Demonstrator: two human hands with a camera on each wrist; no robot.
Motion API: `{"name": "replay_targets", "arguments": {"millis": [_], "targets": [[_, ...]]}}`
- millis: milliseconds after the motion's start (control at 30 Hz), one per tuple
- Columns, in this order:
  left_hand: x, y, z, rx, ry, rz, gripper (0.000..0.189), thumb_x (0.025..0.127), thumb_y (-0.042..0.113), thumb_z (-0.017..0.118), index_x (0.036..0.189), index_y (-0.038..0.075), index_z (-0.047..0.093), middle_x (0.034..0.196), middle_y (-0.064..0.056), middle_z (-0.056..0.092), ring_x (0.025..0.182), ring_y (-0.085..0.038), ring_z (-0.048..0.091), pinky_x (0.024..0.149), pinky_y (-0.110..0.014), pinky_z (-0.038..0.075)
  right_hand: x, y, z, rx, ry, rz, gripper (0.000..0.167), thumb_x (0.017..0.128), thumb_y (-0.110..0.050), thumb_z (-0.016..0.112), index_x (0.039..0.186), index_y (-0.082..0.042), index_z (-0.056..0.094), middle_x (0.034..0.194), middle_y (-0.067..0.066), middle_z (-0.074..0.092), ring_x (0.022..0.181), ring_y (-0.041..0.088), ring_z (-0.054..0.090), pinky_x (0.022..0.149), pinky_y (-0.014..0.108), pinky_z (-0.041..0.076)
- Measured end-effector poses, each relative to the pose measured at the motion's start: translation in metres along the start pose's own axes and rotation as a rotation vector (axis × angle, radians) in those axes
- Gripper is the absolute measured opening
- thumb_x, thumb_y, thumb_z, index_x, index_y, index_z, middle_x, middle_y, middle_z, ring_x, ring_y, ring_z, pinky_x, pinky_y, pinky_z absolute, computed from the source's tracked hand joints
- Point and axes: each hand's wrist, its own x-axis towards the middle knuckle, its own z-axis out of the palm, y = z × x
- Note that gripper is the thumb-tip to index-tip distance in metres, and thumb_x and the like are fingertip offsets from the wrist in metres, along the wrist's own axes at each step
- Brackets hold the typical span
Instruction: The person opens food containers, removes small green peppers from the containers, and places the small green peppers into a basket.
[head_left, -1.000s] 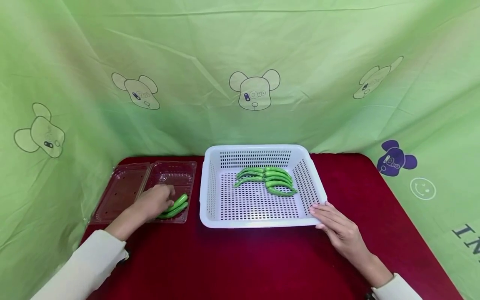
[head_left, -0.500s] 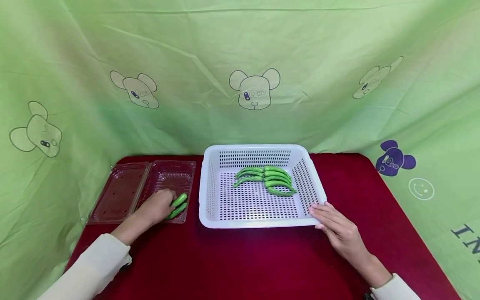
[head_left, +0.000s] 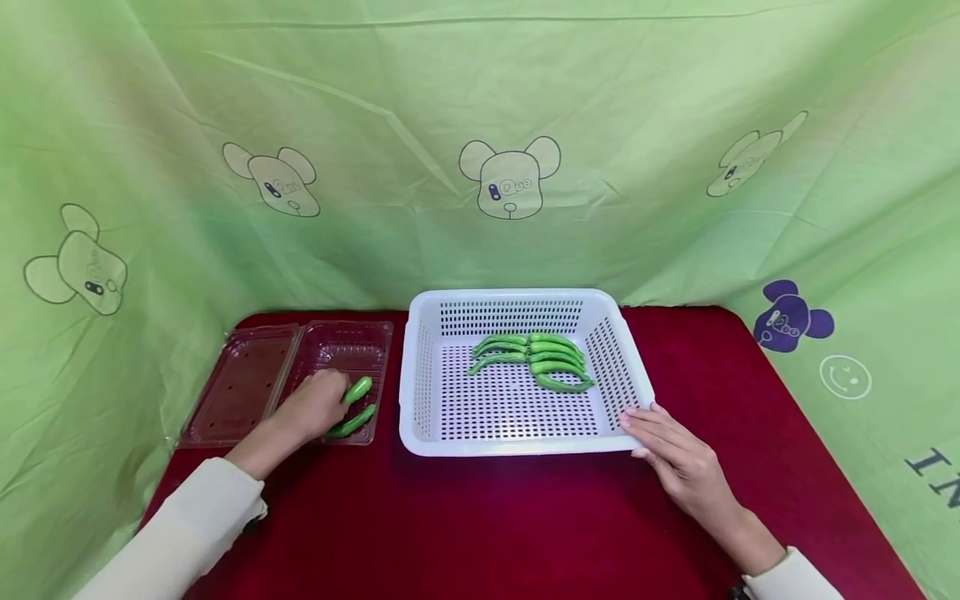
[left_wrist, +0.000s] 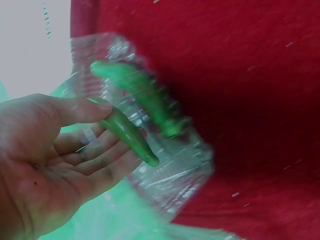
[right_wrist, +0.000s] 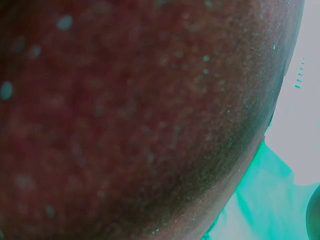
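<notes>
In the head view my left hand (head_left: pixel 311 406) is over the hinged clear plastic box (head_left: pixel 385 342) at the left. Between thumb and fingers it pinches a green chili pepper (left_wrist: pixel 127 135), whose end pokes out past the fingers. A second chili pepper (head_left: pixel 352 422) lies in the box, apart from the held one. My right hand (head_left: pixel 678 458) grips the near right corner of the white slotted basket (head_left: pixel 517 447), fingertips inside the rim and thumb outside. Several chili peppers (head_left: pixel 555 354) lie in two columns on the basket floor. The right wrist view shows mostly a dark blurred surface.
The box's lid (head_left: pixel 243 383) lies folded open to the left. A dark red cloth (head_left: pixel 480 533) covers the table, stretching in front of the basket. Green curtain (head_left: pixel 375 233) printed with mouse heads stands close behind and at both sides.
My left hand first shifted right over the two peppers, then back slightly, moving one pepper away from the other. The right hand and basket stay put.
</notes>
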Motion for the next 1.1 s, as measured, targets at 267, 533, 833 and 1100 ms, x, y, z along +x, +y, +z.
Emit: {"name": "replay_targets", "arguments": {"millis": [267,533,833,1100], "targets": [[0.016,0.014,-0.036,0.005,0.108,0.036,0.001,0.088,-0.002,0.067,0.088,-0.003,0.067,0.081,-0.013,0.062,0.07,-0.023,0.055,0.06,-0.037,0.052,-0.002,0.0,-0.001,0.006,0.0,0.006,0.037,0.101,-0.022,0.065,0.109,0.014,0.073,0.114,0.022,0.075,0.123,0.022,0.066,0.124,0.033,0.035],[0.041,0.039,-0.073,0.028,0.178,0.086,0.007,0.094,-0.001,0.064,0.096,-0.005,0.069,0.088,-0.018,0.066,0.071,-0.024,0.055,0.06,-0.035,0.05,-0.002,0.0,-0.001,0.008,0.006,-0.002,0.036,0.1,-0.02,0.066,0.108,0.014,0.073,0.113,0.022,0.075,0.122,0.022,0.066,0.124,0.034,0.036],[0.075,0.104,-0.086,0.025,0.147,0.121,0.022,0.094,0.002,0.067,0.115,-0.005,0.071,0.105,-0.018,0.068,0.088,-0.028,0.062,0.071,-0.037,0.058,-0.003,0.002,0.0,0.01,0.005,-0.009,0.036,0.1,-0.021,0.066,0.108,0.014,0.073,0.114,0.022,0.075,0.122,0.023,0.066,0.124,0.035,0.036],[0.106,0.148,-0.063,0.074,0.06,0.168,0.014,0.096,-0.004,0.056,0.096,0.003,0.067,0.095,-0.011,0.065,0.078,-0.022,0.059,0.066,-0.034,0.057,-0.001,0.002,0.0,0.001,0.005,-0.015,0.036,0.1,-0.021,0.065,0.108,0.014,0.073,0.113,0.022,0.075,0.121,0.023,0.067,0.124,0.034,0.036]]}}
